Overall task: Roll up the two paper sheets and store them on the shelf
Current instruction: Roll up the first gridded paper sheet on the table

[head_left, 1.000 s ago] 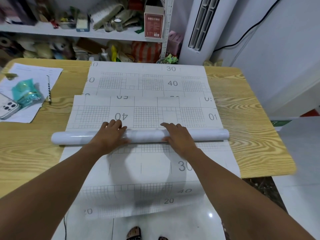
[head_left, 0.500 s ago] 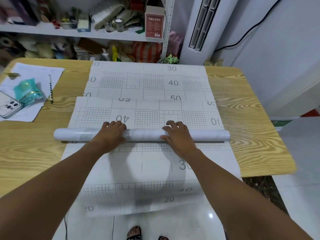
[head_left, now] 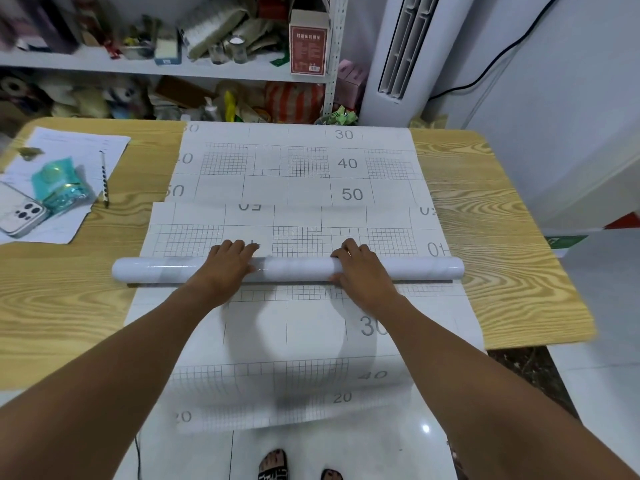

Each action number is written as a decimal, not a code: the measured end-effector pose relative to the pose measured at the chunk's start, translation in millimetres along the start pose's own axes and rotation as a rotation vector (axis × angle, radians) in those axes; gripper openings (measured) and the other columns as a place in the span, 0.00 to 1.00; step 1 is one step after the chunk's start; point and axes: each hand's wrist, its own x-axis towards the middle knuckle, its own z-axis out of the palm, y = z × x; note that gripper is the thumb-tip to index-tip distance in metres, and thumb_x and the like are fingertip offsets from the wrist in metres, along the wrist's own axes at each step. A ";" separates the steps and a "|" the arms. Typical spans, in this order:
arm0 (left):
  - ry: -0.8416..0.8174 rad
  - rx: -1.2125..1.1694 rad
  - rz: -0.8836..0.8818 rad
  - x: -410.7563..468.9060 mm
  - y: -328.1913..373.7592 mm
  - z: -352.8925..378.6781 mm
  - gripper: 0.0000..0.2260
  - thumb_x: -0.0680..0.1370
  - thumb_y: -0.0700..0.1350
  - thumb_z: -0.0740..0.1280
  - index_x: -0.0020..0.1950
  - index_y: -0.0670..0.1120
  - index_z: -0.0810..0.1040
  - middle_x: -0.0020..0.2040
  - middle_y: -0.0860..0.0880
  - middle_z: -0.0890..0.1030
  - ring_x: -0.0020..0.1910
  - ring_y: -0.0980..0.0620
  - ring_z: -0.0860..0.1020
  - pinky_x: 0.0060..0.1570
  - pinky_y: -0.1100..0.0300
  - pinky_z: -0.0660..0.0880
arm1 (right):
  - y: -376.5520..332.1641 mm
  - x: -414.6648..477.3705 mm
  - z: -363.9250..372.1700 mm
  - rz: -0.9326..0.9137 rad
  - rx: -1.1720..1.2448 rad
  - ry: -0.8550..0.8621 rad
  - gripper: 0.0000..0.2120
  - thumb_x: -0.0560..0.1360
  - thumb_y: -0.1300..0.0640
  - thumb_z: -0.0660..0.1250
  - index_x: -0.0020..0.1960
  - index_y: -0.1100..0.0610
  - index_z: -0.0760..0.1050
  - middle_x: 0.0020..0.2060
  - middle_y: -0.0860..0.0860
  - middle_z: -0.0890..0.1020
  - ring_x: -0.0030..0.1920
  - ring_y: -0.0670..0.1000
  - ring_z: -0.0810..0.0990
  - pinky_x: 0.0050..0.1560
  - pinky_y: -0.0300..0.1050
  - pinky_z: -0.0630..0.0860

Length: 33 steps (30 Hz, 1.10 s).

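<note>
A white paper roll [head_left: 298, 268] lies crosswise on the wooden table [head_left: 69, 306]. My left hand [head_left: 227, 265] presses on top of it left of centre, with the fingers reaching over onto the flat sheet. My right hand [head_left: 360, 268] curls over the roll right of centre, thumb on the near side. The unrolled part of a gridded sheet [head_left: 294, 223] stretches just beyond the roll. A second gridded sheet [head_left: 298, 161] lies flat at the far end. More gridded paper [head_left: 311, 341] lies under my forearms and hangs over the front edge.
The shelf [head_left: 138, 64] behind the table is crowded with boxes, jars and bags. At the table's left lie papers [head_left: 79, 143], a pencil [head_left: 103, 178], a teal packet [head_left: 59, 188] and a phone [head_left: 19, 213]. A white standing air conditioner [head_left: 401, 57] is at the back right.
Both hands have pushed the roll a little farther away, taking up more of the sheet. The "40" beside my left fingers is now almost covered.
</note>
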 end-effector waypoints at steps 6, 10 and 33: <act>-0.052 -0.041 -0.042 -1.3 6.8 -5.7 0.21 0.78 0.52 0.61 0.66 0.42 0.65 0.60 0.45 0.75 0.58 0.44 0.70 0.61 0.54 0.59 | 1.3 -2.0 -0.8 0.017 -0.026 -0.033 0.18 0.79 0.49 0.58 0.64 0.58 0.71 0.61 0.54 0.70 0.57 0.57 0.67 0.57 0.50 0.66; -0.055 -0.013 -0.024 -5.4 5.8 -1.9 0.22 0.74 0.53 0.67 0.62 0.43 0.67 0.56 0.45 0.75 0.55 0.44 0.71 0.59 0.54 0.60 | 0.8 -3.1 -2.6 -0.011 -0.044 -0.052 0.17 0.81 0.51 0.54 0.65 0.58 0.70 0.60 0.55 0.70 0.57 0.57 0.68 0.56 0.49 0.65; -0.032 0.066 -0.002 -8.0 2.2 4.8 0.17 0.74 0.34 0.61 0.63 0.44 0.68 0.59 0.45 0.71 0.57 0.44 0.68 0.56 0.56 0.61 | -0.7 -8.4 0.0 0.039 -0.006 -0.018 0.18 0.78 0.49 0.61 0.63 0.57 0.70 0.61 0.52 0.71 0.59 0.57 0.68 0.61 0.52 0.63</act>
